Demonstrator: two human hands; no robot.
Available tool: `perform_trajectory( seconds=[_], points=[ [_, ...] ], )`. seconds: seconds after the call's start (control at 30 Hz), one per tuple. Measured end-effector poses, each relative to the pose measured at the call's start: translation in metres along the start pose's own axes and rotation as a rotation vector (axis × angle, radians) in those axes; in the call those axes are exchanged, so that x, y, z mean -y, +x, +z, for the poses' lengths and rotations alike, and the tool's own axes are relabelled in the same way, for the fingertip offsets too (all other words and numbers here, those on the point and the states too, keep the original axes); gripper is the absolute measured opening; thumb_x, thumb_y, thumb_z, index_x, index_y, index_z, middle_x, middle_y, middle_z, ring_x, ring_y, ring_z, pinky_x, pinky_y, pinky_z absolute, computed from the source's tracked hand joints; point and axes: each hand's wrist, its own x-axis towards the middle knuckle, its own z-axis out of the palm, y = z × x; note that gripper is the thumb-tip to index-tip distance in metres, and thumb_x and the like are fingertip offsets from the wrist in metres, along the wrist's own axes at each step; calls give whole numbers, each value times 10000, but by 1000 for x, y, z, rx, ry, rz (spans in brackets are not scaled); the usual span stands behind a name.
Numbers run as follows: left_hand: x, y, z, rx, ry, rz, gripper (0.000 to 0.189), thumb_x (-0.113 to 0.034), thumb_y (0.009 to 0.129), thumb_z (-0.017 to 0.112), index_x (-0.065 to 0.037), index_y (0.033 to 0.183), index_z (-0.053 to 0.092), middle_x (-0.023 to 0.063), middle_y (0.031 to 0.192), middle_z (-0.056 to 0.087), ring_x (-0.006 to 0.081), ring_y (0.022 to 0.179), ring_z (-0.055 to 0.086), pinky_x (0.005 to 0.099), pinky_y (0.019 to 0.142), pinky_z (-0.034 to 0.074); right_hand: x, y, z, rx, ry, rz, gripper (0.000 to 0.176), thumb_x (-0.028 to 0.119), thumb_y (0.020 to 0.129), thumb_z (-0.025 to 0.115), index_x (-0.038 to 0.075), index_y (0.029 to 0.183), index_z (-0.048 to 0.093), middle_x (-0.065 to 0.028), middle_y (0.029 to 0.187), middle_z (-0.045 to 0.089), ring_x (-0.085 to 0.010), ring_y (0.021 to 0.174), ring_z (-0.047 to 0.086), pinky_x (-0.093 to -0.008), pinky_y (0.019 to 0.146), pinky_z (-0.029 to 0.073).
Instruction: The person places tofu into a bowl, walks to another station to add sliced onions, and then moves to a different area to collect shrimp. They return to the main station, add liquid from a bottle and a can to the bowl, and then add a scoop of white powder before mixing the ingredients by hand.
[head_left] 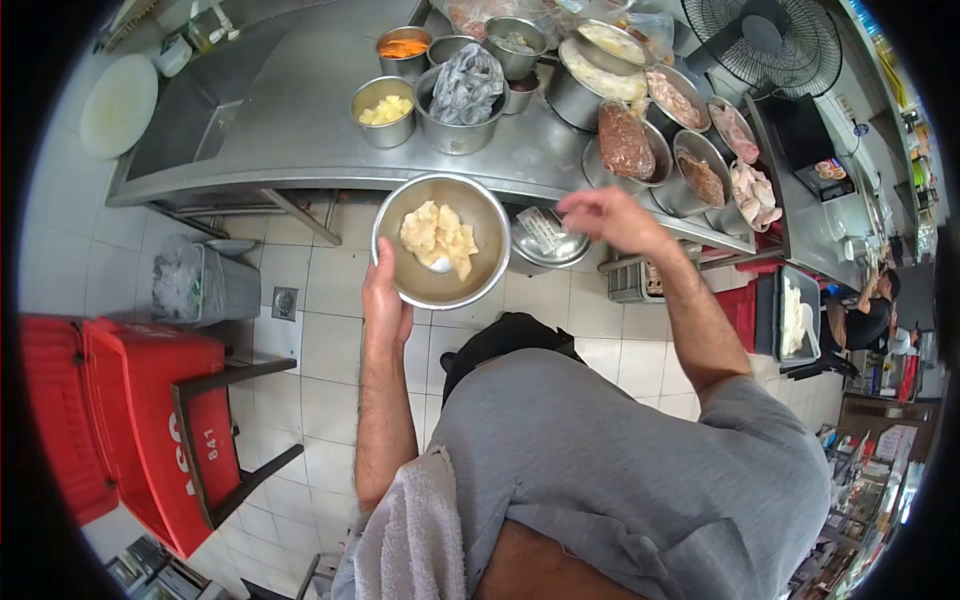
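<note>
1 steel bowl [400, 272], round, shiny, pale yellowish lumps [438, 236] inside.

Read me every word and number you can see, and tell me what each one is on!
"841": in white on the big red plastic bin.
Larger white letters on that bin: partly hidden by the dark straight-legged frame, so I can't tell what they say.
White printed label on the shiny round metal lid: too small and blurred.
Colourful sticker at the right: too small to read.
</note>
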Motion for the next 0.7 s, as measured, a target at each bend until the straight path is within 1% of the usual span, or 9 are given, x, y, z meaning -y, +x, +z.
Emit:
perform_trajectory(
  seconds=[0.1,0.2,0.3,0.37,0.43,0.5,0.57,0.63,0.7],
  points=[
    [1,14,14,51,-10,-7,549,-393,922,390,55,1238,371,155,1204,479,217,1095,488,332,913,403,-1,34,-40,-356,-76,-126,207,158,809,617,36,976,611,10,717,574,-56,585,495,-217,510,415],
    [9,23,20,90,-26,-74,547,-393,914,421,55,1227,393,150,1192,487,203,1100,472,321,928,381,10,122,-88,-495,-127,-124,216,189,796,610,57,964,638,-42,746,639,-114,608,562,-276,564,462],
    [13,15,15,3,-29,-59,559,-393,912,426,59,1238,380,151,1191,488,200,1093,474,316,932,375,-7,245,-123,-514,-293,-251,223,227,787,598,58,924,648,-56,653,619,-160,529,562,-300,544,462],
    [19,7,9,-86,-80,11,581,-403,907,432,62,1248,368,155,1207,475,205,1115,451,321,956,345,-17,302,-139,-410,-547,-124,244,245,781,576,59,921,648,-80,664,625,-163,545,581,-301,557,470],
    [15,-5,2,-223,-52,23,592,-419,901,436,52,1253,371,159,1229,456,213,1144,421,330,984,305,-10,327,-132,-274,-715,-35,255,222,772,542,56,936,643,-116,756,652,-216,670,631,-326,635,483],
    [13,-17,-11,-310,-111,76,609,-438,895,436,41,1264,364,161,1248,438,221,1163,398,339,1004,270,-74,397,-154,-195,-847,-481,261,186,763,506,56,949,634,-147,837,652,-267,776,628,-355,699,467],
    [14,-27,-18,-414,-79,165,617,-442,893,438,34,1277,351,164,1256,431,224,1164,399,337,1005,271,-83,417,-159,-109,-745,-334,291,169,752,492,30,977,612,-174,880,640,-308,835,610,-377,727,448],
    [17,-33,-18,-506,-121,187,621,-441,893,438,34,1280,345,170,1259,427,230,1167,401,342,998,285,-92,433,-167,-117,-788,-326,312,176,755,491,1,992,595,-184,868,635,-326,828,604,-372,726,442],
    [20,-40,-17,-593,-189,179,627,-440,892,439,36,1286,333,183,1265,419,241,1171,405,352,984,314,-100,437,-170,-146,-801,-477,280,140,756,491,-11,966,601,-166,746,636,-285,659,613,-358,589,457]
  ],
)
